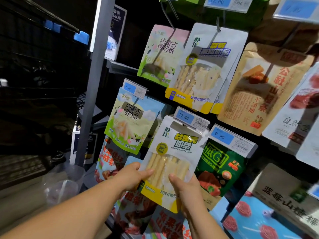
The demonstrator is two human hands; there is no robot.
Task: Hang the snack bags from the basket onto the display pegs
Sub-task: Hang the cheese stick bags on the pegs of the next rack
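Observation:
I hold a white and yellow snack bag point(174, 152) of milk sticks up against the display rack. My left hand point(134, 176) grips its lower left edge, thumb on the front. My right hand point(186, 188) grips its lower right part, thumb on the clear window. The bag's top sits just under the 13.80 price tag point(191, 119), whose peg is hidden behind it. Whether the bag's hole is on the peg I cannot tell. The basket is out of view.
Other bags hang close around: a green and blue one point(133, 121) to the left, a dark green one point(219, 168) to the right, a matching white and yellow one point(205, 66) above. A grey upright post point(93, 94) stands left of the rack. Dark shelving fills the left side.

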